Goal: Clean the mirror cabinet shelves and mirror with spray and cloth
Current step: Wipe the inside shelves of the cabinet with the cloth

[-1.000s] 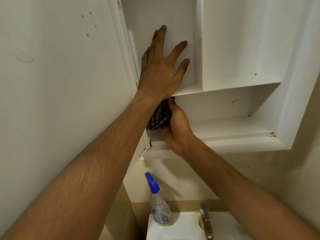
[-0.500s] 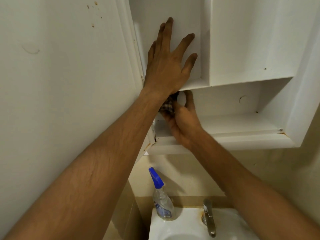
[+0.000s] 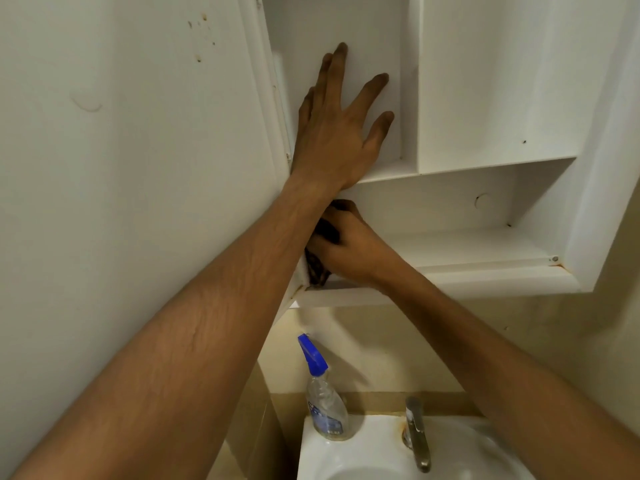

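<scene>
The white mirror cabinet (image 3: 491,275) stands open on the wall, its shelves bare. My left hand (image 3: 337,133) lies flat with spread fingers against the back of the upper left compartment, its wrist over the shelf edge. Below it, my right hand (image 3: 346,244) grips a dark checked cloth (image 3: 317,268) and presses it into the left corner of the lower shelf; my left forearm hides much of the cloth. A clear spray bottle (image 3: 323,403) with a blue trigger stands on the sink's left rim. The open door (image 3: 266,98) shows only its edge; the mirror face is not visible.
A white sink (image 3: 381,455) with a metal faucet (image 3: 417,434) sits below the cabinet. A plain wall (image 3: 121,168) fills the left side. The cabinet's bottom frame has a rust-stained screw (image 3: 555,259) at the right corner.
My right hand has moved the cloth down and left into the lower shelf's corner. My left hand stays flat in the upper compartment. The view has shifted slightly.
</scene>
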Demonstrator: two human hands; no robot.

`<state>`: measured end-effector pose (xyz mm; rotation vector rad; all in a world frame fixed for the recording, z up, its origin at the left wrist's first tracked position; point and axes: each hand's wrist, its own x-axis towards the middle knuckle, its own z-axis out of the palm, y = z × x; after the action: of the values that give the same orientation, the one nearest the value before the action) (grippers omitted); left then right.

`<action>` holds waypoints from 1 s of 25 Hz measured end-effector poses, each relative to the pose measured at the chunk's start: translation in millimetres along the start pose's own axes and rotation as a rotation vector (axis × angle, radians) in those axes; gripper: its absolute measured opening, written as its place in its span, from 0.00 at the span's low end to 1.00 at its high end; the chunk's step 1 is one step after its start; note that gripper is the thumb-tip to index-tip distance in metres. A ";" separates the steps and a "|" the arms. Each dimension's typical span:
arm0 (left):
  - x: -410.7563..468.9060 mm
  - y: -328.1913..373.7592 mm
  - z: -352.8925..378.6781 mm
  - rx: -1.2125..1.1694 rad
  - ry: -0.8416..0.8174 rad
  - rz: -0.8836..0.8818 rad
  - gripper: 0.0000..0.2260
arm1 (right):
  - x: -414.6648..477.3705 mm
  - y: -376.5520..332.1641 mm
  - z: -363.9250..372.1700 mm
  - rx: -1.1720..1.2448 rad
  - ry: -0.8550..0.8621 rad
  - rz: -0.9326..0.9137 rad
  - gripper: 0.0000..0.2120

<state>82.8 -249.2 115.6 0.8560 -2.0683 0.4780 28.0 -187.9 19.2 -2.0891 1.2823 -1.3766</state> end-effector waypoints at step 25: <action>-1.6 -4.4 -1.0 0.031 -0.004 0.020 0.25 | -42.6 -2.5 -116.0 -0.906 -0.386 0.369 0.34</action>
<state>87.1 -251.0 115.1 0.8552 -2.0797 0.5212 -75.6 -129.2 52.6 -2.2560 2.1985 -0.1863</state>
